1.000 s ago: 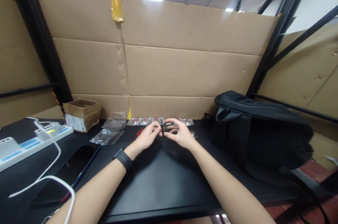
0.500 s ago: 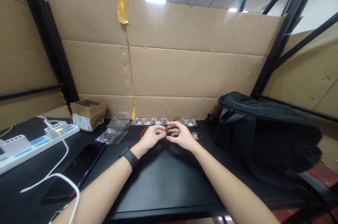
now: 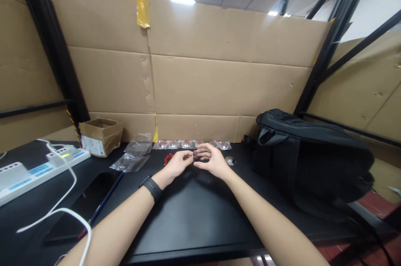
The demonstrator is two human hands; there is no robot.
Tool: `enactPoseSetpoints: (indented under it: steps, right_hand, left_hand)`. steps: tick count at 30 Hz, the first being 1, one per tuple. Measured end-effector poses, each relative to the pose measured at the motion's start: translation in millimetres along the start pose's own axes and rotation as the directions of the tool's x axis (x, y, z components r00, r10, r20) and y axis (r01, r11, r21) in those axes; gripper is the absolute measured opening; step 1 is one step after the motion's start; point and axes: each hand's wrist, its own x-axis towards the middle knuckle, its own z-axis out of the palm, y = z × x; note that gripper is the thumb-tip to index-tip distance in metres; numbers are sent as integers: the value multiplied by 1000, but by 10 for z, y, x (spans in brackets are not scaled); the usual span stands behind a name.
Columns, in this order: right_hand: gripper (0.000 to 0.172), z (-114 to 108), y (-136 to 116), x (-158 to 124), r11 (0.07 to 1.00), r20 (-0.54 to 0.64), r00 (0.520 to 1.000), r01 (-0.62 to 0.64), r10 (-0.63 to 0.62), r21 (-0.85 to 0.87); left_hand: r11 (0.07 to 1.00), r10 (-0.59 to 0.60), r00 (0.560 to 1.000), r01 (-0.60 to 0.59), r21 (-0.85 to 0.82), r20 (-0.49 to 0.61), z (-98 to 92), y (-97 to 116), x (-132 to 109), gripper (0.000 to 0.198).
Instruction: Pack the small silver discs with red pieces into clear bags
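Observation:
My left hand (image 3: 176, 163) and my right hand (image 3: 211, 160) meet over the far middle of the black table (image 3: 194, 216). Both pinch a small dark part (image 3: 195, 155) between their fingertips; it is too small to name. A black watch (image 3: 151, 186) is on my left wrist. A small red piece (image 3: 168, 158) lies on the table just left of my left hand. A row of small clear packets with red and silver parts (image 3: 191, 144) lies along the cardboard wall right behind my hands. A small silver round piece (image 3: 230, 160) sits to the right of my right hand.
A black bag (image 3: 310, 157) fills the right side of the table. Clear plastic bags (image 3: 131, 157) and an open small cardboard box (image 3: 99, 135) lie at the left back. A white power strip (image 3: 34, 170) with a white cable (image 3: 62, 203) is far left. Cardboard walls (image 3: 219, 78) enclose the table.
Both hands stay together on the small dark part; the fingers have shifted slightly around it. The view has swung a little.

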Motion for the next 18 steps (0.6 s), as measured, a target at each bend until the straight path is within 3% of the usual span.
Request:
enactPoseSetpoints:
  steps: [12,18]
  right_hand:
    - [58,31,21,-11,1000,-46,999,22,-22,-10]
    - [54,89,36,-10,999,-129,991,-31,34,27]
  left_hand:
    - [998,11,996,-5,68,-89,-8,-36,2,31]
    - [998,50,994,-46,50,-99,10,-15,-3,28]
